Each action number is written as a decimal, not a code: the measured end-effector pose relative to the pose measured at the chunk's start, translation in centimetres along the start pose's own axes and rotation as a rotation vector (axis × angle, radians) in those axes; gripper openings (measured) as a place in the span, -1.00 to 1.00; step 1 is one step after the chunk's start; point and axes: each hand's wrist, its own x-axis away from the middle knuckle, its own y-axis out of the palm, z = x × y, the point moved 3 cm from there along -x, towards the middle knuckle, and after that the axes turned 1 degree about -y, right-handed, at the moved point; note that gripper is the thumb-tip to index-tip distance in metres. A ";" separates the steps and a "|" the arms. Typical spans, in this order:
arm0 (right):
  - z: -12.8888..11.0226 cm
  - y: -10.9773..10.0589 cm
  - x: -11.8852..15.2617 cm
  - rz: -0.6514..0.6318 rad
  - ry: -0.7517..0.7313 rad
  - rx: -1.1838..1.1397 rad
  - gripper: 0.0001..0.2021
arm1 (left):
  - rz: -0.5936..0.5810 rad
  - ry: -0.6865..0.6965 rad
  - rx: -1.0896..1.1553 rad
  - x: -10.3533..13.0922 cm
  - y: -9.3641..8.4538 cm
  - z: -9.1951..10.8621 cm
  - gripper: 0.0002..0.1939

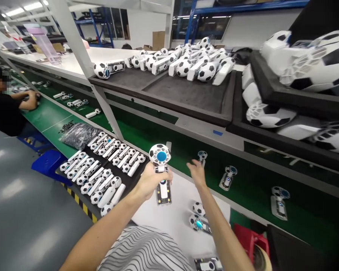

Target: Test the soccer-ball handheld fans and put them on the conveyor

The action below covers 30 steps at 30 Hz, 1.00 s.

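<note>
We clasp a football-headed handheld fan (pixel 161 173) in our left hand (pixel 149 182); our right hand (pixel 197 174), open and empty, could knock the fan unit (pixel 202 157) on the green conveyor belt (pixel 243 188).

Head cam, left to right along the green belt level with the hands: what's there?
Tray of football fans → left hand holding a football fan → right hand → fan on belt → fan on belt.

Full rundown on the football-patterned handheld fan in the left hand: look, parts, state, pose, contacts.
The football-patterned handheld fan has a round black-and-white head with a blue hub at its centre, on a white, plastic-looking handle. The handle's front looks open, showing a small lit display and inner parts. It stands roughly upright, head up, above the white work surface beside the green conveyor belt. The left hand grips the handle; the right hand, open, is apart from it.
</note>
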 end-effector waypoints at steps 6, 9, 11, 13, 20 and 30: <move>1.4 5.0 9.6 -0.668 -0.132 -0.058 -0.52 | 0.080 0.047 -0.126 -3.5 -0.5 -1.3 -0.93; 1.5 5.3 9.6 -0.715 -0.185 -0.070 -0.55 | 0.083 0.023 -0.157 -4.7 -0.9 -2.4 -0.91; 1.7 5.2 8.8 -0.729 -0.192 -0.060 -0.55 | 0.062 -0.012 -0.162 -5.3 -1.1 -3.0 -0.92; 2.1 5.1 7.9 -0.729 -0.186 -0.046 -0.55 | 0.036 -0.049 -0.164 -5.9 -1.2 -3.6 -0.92; 5.5 3.4 4.0 -0.468 -0.121 -0.051 -0.50 | -0.083 -0.181 -0.258 -10.8 -2.3 -6.5 -0.70; 12.5 -6.0 -8.3 0.007 -0.017 -0.052 -0.76 | 0.071 -0.305 -0.970 -25.2 -2.1 -16.1 -0.50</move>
